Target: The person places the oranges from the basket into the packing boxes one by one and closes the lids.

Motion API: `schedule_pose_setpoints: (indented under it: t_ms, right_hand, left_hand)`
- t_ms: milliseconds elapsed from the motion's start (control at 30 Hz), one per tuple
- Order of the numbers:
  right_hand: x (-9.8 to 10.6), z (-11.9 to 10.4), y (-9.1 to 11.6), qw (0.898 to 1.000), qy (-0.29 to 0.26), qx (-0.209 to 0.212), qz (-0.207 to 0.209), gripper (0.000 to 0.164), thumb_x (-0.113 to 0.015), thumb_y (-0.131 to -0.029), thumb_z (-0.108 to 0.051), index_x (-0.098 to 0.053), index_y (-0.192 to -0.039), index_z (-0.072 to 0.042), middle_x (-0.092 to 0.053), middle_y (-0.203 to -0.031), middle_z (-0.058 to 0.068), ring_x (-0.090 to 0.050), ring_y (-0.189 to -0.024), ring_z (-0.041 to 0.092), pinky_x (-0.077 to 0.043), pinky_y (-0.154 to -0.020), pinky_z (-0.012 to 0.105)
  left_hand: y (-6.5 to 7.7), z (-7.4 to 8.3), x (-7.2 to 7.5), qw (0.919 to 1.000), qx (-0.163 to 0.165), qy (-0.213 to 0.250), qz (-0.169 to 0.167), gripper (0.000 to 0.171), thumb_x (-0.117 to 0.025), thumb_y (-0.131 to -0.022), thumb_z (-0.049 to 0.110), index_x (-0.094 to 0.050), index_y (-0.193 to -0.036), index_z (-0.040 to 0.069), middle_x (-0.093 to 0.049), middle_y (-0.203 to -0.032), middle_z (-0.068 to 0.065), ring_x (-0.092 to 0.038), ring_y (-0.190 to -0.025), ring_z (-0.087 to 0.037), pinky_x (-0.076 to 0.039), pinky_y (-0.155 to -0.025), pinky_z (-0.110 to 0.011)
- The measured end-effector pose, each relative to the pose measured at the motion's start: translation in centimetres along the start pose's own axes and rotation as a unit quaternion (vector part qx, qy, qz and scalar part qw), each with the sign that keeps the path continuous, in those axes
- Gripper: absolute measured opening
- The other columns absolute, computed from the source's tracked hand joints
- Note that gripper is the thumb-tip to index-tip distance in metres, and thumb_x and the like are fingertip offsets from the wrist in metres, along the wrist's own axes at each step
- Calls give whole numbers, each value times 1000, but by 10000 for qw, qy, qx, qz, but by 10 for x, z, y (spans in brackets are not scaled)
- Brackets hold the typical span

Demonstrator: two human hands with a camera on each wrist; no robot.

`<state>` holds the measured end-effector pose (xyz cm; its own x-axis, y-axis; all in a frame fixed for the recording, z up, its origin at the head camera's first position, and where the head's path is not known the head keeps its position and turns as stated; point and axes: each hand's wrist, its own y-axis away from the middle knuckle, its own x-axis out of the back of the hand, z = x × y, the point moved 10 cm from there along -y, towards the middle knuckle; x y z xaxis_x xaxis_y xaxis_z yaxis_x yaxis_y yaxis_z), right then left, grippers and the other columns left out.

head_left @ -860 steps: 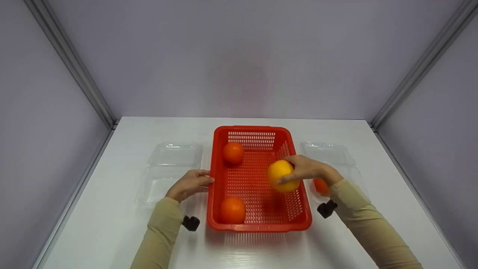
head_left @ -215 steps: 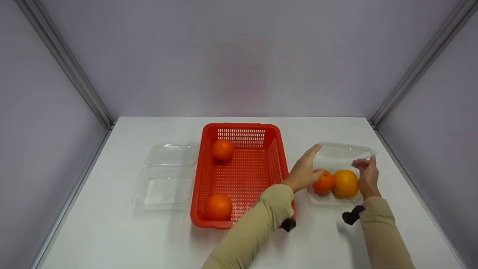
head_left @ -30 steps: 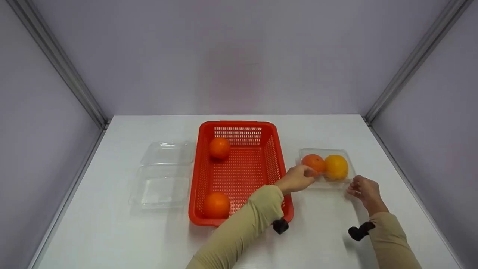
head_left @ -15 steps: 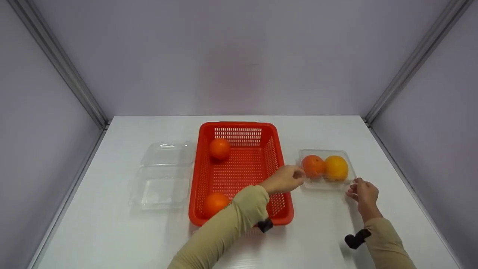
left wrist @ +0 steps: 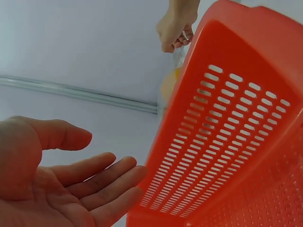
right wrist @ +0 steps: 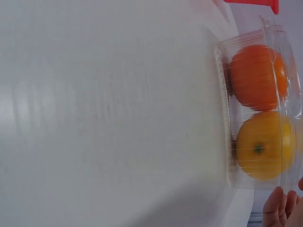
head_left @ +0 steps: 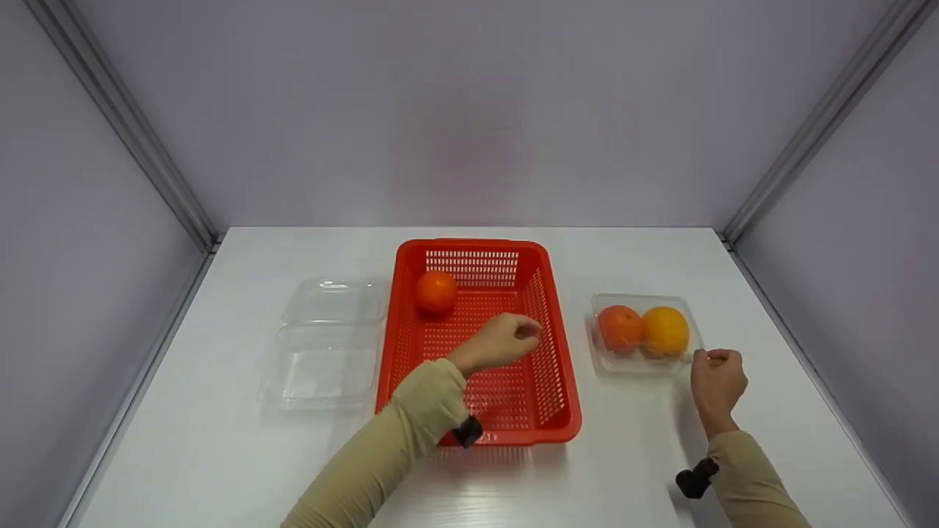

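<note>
Head view, at the far left: an open clear box (head_left: 327,327) lies on the white table (head_left: 609,462), its two halves spread. Next stands the red basket (head_left: 535,438), an orange (head_left: 436,292) near its back left corner. Over the basket hangs the left hand (head_left: 499,341); the left wrist view shows its fingers loose and holding nothing. Further right on the table sits the fruit box (head_left: 638,366), lid down over a second orange (head_left: 620,328) and a yellow fruit (head_left: 665,331), set side by side. The right hand (head_left: 719,381) pinches the fruit box's near right corner; whether the lid is latched cannot be told. The plastic looks thin, slick and springy, likely to dent or crack if squeezed hard. The fruit should give it some weight, so holding under the base would be safer than lifting by the lid's edge.
</note>
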<state>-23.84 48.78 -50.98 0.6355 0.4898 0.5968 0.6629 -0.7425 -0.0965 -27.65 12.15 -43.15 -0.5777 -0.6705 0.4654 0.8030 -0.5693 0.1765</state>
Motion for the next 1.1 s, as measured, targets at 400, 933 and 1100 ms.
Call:
schedule_pose_setpoints:
  t_ms: [400,933,1100]
  right_hand:
    - [-8,-48,22,9860,94,1648,253,12,-53,-87,-8,-58,-88,4,-58,-80,17,-48,-72,20,-33,-61,13]
    - [-27,-82,52,9554,-220,2938,214,6,-64,-79,1,-60,-79,6,-59,-76,19,-49,-71,20,-36,-64,16]
    - [-31,-89,60,9464,-208,3219,181,6,-62,-80,3,-59,-80,7,-58,-76,20,-50,-72,25,-38,-66,20]
  left_hand:
    - [21,-28,34,9992,45,329,225,41,-47,-100,20,-50,-138,4,-54,-140,-15,-52,-130,-30,-45,-109,-45]
    - [43,-70,76,9894,451,628,1231,36,-53,-98,15,-56,-132,3,-58,-135,-15,-56,-124,-30,-47,-106,-45]
    - [49,-77,89,9850,425,718,1512,34,-54,-97,11,-57,-128,0,-62,-129,-18,-60,-118,-30,-50,-102,-43]
